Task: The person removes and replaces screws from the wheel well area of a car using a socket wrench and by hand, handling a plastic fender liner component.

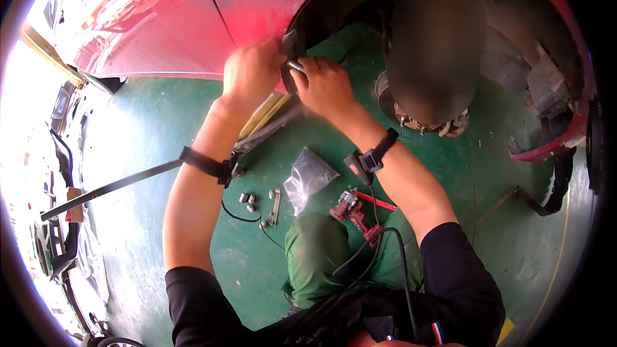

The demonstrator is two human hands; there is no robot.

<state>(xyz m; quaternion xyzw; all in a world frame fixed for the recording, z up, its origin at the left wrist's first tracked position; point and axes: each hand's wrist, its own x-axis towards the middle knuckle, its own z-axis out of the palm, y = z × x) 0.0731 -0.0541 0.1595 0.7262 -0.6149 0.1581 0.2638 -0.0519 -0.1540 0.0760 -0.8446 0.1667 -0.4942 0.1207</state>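
The right hand (325, 87) is closed on a metal rod (295, 65) at the wheel arch (326, 13), beside the left hand (252, 71), whose blurred grip cannot be determined.

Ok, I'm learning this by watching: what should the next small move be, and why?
Probably steady the left hand against the red panel before shifting the small metallic piece: the right hand holds that piece beside the dark wheel-arch edge, while the left hand is close by but blurred, its contact unclear.
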